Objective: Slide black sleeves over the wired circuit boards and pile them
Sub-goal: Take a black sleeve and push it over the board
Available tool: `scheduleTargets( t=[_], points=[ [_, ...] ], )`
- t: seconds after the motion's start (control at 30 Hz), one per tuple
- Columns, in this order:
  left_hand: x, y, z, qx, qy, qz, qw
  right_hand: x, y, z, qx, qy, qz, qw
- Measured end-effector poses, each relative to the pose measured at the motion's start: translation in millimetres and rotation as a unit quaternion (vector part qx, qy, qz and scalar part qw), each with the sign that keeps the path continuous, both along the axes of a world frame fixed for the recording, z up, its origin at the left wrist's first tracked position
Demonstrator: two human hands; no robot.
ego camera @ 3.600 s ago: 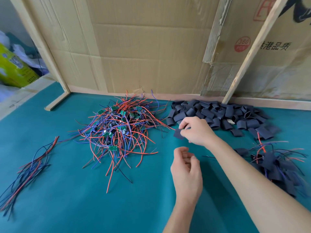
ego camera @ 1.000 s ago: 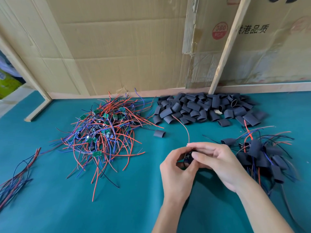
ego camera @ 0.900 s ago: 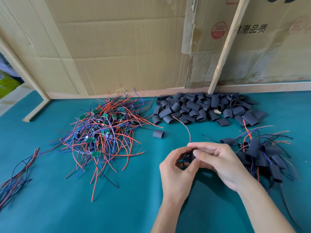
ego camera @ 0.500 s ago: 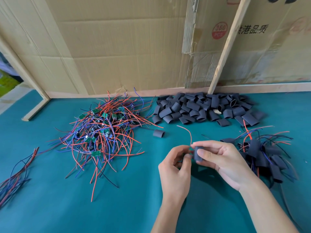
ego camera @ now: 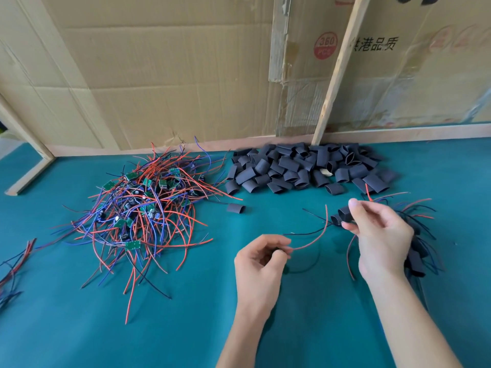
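1. Right hand [ego camera: 380,235]: raised above the teal table surface [ego camera: 79,328], forearm entering from the lower right. Thumb and forefinger are pinched on a black sleeve [ego camera: 343,214] near its upper end.
2. Left hand [ego camera: 261,261]: held lower and nearer the body, fingers curled inward. Thumb and fingertips are closed on the free end of a red wire [ego camera: 314,240].
3. The red wire runs in a curve from the left hand up to the lower end of the black sleeve; a thin dark wire runs beside it. The board inside the sleeve is hidden.
4. The black sleeve is a short, flattened, matte tube, held tilted and clear of the table, just left of the finished pile [ego camera: 414,243].
5. Finished pile: sleeved pieces with red, blue and dark leads, lying on the table partly behind the right hand.
6. Sleeve stock [ego camera: 305,168]: a loose heap of empty black sleeves at the rear of the table, against the cardboard wall [ego camera: 159,75]. 1 single sleeve [ego camera: 235,208] lies apart, in front of the heap.
7. Unsleeved stock [ego camera: 140,208]: a tangled heap of small green circuit boards with red, blue and dark wires, left of centre.
8. A loose wire bundle [ego camera: 13,264] lies at the left edge.
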State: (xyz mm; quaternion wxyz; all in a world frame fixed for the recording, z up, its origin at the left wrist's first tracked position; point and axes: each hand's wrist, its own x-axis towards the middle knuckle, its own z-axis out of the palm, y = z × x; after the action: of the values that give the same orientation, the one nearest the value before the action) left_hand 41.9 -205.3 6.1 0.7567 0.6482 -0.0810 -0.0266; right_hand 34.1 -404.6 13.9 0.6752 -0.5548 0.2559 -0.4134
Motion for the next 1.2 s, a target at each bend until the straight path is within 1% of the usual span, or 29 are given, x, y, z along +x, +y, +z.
scheduleTargets(
  t=[0.07, 0.17, 0.3, 0.43, 0.57, 0.73, 0.83, 1.0, 1.1, 1.2],
  points=[
    [0.9, 1.5, -1.0, -0.013, 0.012, -0.005, 1.0, 1.6, 0.9, -1.3, -0.005, 0.001, -0.01, 1.0],
    [0.6, 1.8, -0.7, -0.011, 0.017, -0.013, 1.0, 2.9, 3.0, 0.4, 0.014, -0.001, -0.009, 1.0],
    [1.4, 1.8, 1.2, -0.006, 0.019, -0.015, 1.0, 1.8, 5.9, 6.6, 0.073, -0.018, 0.02, 0.997],
    [-0.4, 1.1, 2.1, 0.004, 0.014, -0.019, 1.0, 1.8, 8.6, 12.1, 0.11, -0.031, 0.062, 0.991],
    [0.3, -0.5, 2.3, 0.007, 0.014, -0.012, 1.0, 0.8, 12.7, 13.7, 0.102, -0.008, 0.112, 0.988],
    [-0.3, -1.7, 2.7, 0.002, 0.012, -0.001, 1.0, -4.3, 10.0, 16.8, 0.103, 0.002, 0.128, 0.986],
    [0.1, -3.0, 2.5, 0.008, 0.004, 0.012, 1.0, -5.8, 15.8, 19.1, 0.094, 0.013, 0.169, 0.981],
    [2.5, -4.2, -0.6, 0.023, -0.012, 0.011, 1.0, -1.6, 39.1, 17.0, 0.132, 0.029, 0.229, 0.964],
    [3.3, -5.0, -2.3, 0.031, -0.017, 0.005, 0.999, -0.7, 54.9, 13.9, 0.147, 0.038, 0.241, 0.959],
    [5.5, -4.4, -4.7, 0.061, -0.037, -0.003, 0.997, -0.8, 66.9, 9.0, 0.111, 0.063, 0.234, 0.964]
  ],
)
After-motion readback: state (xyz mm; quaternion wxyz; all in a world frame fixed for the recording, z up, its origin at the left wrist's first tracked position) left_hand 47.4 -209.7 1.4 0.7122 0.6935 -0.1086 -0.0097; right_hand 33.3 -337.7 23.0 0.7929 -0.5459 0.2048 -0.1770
